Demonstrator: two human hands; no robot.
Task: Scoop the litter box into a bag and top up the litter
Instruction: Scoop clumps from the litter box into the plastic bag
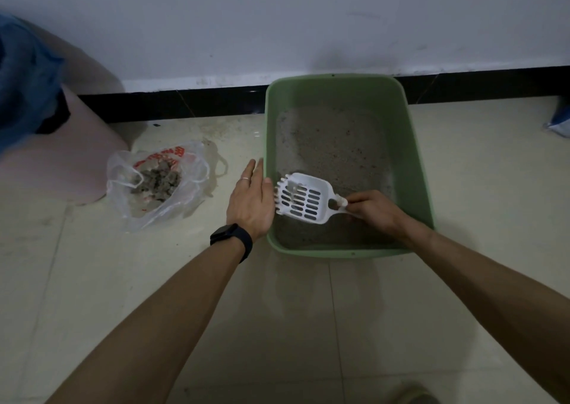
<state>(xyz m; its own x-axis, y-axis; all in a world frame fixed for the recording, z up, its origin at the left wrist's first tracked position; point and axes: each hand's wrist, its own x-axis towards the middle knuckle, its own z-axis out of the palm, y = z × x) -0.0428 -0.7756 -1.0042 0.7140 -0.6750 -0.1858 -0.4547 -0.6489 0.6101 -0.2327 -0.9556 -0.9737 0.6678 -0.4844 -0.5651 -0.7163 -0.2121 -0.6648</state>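
while above litter box, scoop: pinched by right hand
left hand: flat, straight-fingered, at rim, 9 o'clock
bag: 9 o'clock

head cam | wide-angle | looks forward-down | close above litter box

Domestic interior, seen at floor level along a wall. Pale glossy floor tiles with grout lines, gritty and stained near the wall. Black skirting strip under a plain white wall, scuffed low down. Green plastic litter box holding grey litter sits against the skirting: a household pet fixture. Thin shopping bag with red print lies on the tiles. Pink bin with blue liner at left. Light dim, no work benches or shop fittings in sight
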